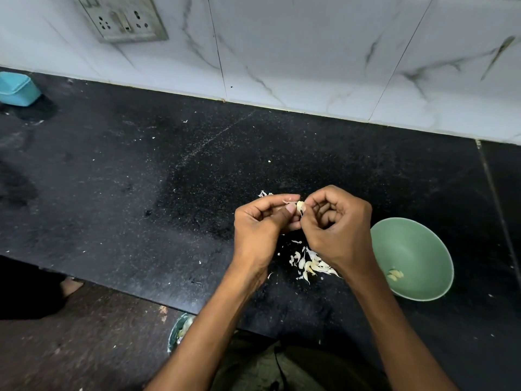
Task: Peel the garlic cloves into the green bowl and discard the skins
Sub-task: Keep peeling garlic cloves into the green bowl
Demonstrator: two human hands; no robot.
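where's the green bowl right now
In the head view the round pale green bowl sits on the black stone counter at the lower right, just beside the right hand, with a few peeled garlic cloves inside.

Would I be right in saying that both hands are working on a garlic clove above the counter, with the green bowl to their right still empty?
Not quite: the green bowl is not empty. The head view shows a few peeled cloves lying in it. The rest holds: the left hand and right hand pinch a garlic clove above the counter, bowl to their right.
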